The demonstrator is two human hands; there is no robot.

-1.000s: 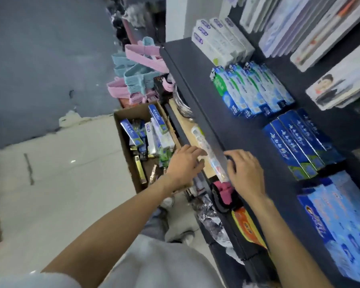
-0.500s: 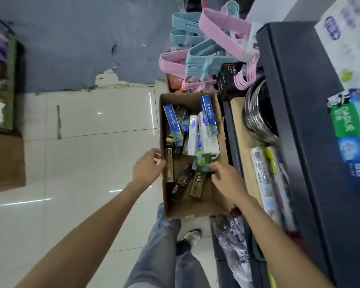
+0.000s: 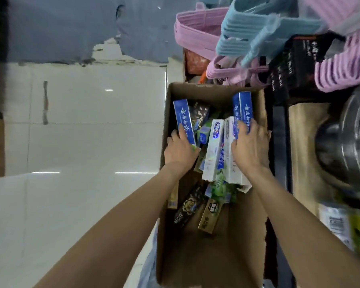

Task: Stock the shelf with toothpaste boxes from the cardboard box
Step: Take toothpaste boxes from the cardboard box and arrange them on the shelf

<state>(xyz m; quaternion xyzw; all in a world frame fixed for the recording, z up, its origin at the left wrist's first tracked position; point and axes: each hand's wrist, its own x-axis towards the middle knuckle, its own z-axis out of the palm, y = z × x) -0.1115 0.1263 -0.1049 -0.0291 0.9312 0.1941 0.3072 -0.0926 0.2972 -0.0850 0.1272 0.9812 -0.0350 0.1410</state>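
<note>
An open cardboard box [image 3: 212,256] stands on the floor below me, holding several toothpaste boxes in blue, white, green, black and gold. My left hand [image 3: 180,151] grips a blue toothpaste box [image 3: 183,119] leaning at the box's left side. My right hand [image 3: 248,145] grips a pair of blue toothpaste boxes [image 3: 243,109] standing at the right side. Between my hands lies a white toothpaste box [image 3: 213,150]. The upper shelf with the stocked toothpaste is out of view.
Pink and blue plastic hangers [image 3: 247,36] hang in bundles above the box's far end. Stacked steel bowls [image 3: 347,146] sit on a low shelf at the right, with packaged goods [image 3: 345,225] in front of them. White floor tiles [image 3: 75,142] spread to the left.
My view dropped from the shelf to the cardboard box. Both hands left the shelf edge, reached into the box, and now each grips blue toothpaste boxes.
</note>
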